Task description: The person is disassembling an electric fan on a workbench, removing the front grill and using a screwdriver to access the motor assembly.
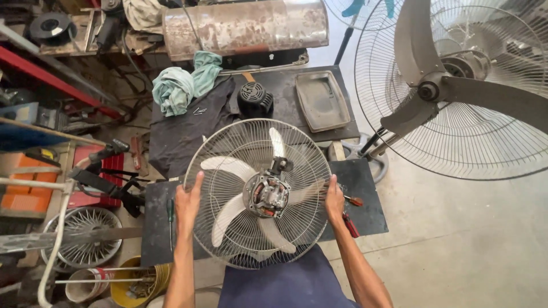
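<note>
From the head camera I see my left hand (188, 202) and right hand (334, 199) well apart, each pressed against opposite rims of the fan (260, 194), which lies flat on the dark table (365, 188) with its motor (265, 195) exposed. A grey tray (322, 101) behind it looks bare. Lower left, a yellow bucket (134, 285) holds scrap I cannot make out.

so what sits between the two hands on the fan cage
In the head view, between the left hand and right hand sits the bare copper-wound motor with its white plastic blades.
</note>
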